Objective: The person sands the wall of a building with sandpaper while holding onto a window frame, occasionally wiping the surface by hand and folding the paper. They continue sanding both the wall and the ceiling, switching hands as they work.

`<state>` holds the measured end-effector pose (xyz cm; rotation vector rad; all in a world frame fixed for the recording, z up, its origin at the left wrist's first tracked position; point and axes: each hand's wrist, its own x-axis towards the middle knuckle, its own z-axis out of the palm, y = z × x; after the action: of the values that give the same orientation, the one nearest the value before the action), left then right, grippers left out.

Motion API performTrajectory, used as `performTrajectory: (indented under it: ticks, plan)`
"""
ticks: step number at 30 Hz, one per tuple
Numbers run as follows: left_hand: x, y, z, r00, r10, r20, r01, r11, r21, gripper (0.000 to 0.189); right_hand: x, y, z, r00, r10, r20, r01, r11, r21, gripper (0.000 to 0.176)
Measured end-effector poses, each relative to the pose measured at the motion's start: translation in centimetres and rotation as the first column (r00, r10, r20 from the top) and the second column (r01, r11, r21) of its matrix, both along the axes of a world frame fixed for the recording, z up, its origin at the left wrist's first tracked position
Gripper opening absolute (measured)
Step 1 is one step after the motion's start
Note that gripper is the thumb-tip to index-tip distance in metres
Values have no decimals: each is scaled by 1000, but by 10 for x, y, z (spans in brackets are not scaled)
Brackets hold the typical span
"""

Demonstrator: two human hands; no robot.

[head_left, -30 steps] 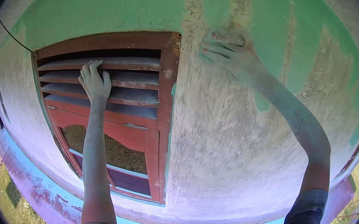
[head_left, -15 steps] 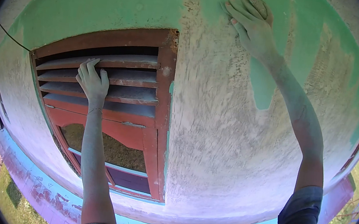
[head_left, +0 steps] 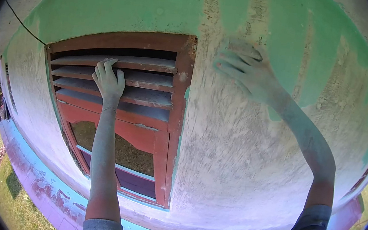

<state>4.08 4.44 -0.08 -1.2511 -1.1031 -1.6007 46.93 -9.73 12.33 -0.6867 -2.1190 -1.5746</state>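
The fingers of my left hand [head_left: 109, 78] are hooked over an upper slat of the brown wooden louvre [head_left: 153, 64] above the window. My right hand [head_left: 254, 75] presses against the wall [head_left: 229, 156] to the right of the frame, smeared by motion. Beneath its fingers is a dusty piece of sandpaper [head_left: 245, 47], partly hidden by the hand. Green paint [head_left: 168, 13] covers the upper wall, with pale scraped streaks running down through it. Around and below my right hand the surface is mostly bare, whitish and scuffed.
Below the slats is a red-brown window frame [head_left: 170, 159] with glass panes. A dark cable [head_left: 24, 25] hangs from the upper left to the frame's corner. Along the wall's foot runs a pale blue and purple ledge [head_left: 44, 185], with grass [head_left: 14, 186] beyond it.
My right hand has swept down the wall with the sandpaper, and a pale streak now shows above it. My left hand keeps its hold on the slat. The view has shifted slightly.
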Motion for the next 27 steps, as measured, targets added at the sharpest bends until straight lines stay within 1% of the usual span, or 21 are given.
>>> performTrajectory:
  ticks: [2,5,7,8,9,10,12,13,14,15,16,17,19,20,21,22,23,24,25,26,27]
  plan:
    - [-2,-1,1,1000,-2,-5,2,1000,-7,40,20,2,45,949,7,-316,51,983,177,50]
    - [1,-2,0,1000,-11,-5,11,1000,-15,40,20,-1,19,911,-57,-409,175,950,258,55]
    - [-2,2,-1,1000,6,-6,-6,1000,-5,41,12,-37,-51,984,-129,-119,111,983,-147,52]
    - [-2,1,-1,1000,1,-7,-1,1000,-7,41,14,-54,-101,996,-84,-22,65,888,-455,47]
    - [-2,0,-2,1000,-6,-6,6,1000,-9,41,11,-85,-143,992,-37,119,108,735,-670,40]
    - [-1,-1,-1,1000,-12,-3,12,1000,-7,41,16,-113,-183,990,48,136,92,520,-849,34]
    - [1,-1,-1,1000,-19,3,19,1000,-2,40,38,-152,-264,996,-63,60,69,147,-987,35]
    - [1,-3,-1,1000,-20,4,20,1000,-3,40,53,-172,-291,988,-86,-126,-117,103,-988,37]
    - [2,-5,0,999,-37,16,38,999,-18,40,74,-189,-328,927,-302,-224,-219,50,-974,35]
    - [4,-7,-1,998,-55,32,56,998,-33,39,85,-209,-357,812,-416,-409,-382,150,-912,34]
    - [7,-10,-1,997,-71,41,73,996,-49,38,100,-227,-383,744,-601,-292,-266,135,-954,39]
    - [12,-9,-1,995,-63,84,69,995,-68,41,117,-245,-420,701,-622,-349,-252,242,-937,37]
    - [30,-8,-3,987,-43,152,61,991,-116,46,141,-287,-464,512,-800,-311,-350,136,-927,34]
    - [54,-16,-7,981,-94,172,115,987,-115,52,147,-301,-475,407,-874,-266,-406,88,-910,35]
    - [92,-29,-15,971,-147,191,171,978,-116,59,148,-309,-482,396,-875,-279,-424,96,-901,34]
    - [134,-54,-30,964,-265,13,261,938,-228,70,149,-315,-484,384,-877,-290,-439,103,-893,35]
    - [176,-74,-60,854,-421,-306,294,875,-384,75,149,-321,-485,372,-879,-297,-449,109,-887,35]
    - [234,-106,-99,759,-604,-243,555,796,-242,79,148,-321,-486,388,-882,-268,-436,81,-896,35]
    - [250,-144,-124,700,-607,-377,249,702,-668,79,146,-315,-486,401,-884,-241,-425,53,-904,35]
    - [272,-159,-152,506,-505,-700,40,824,-565,79,145,-314,-482,414,-885,-212,-411,26,-911,36]
    - [288,-191,-173,525,-670,-524,164,684,-711,80,140,-315,-472,435,-861,-262,-425,60,-903,34]
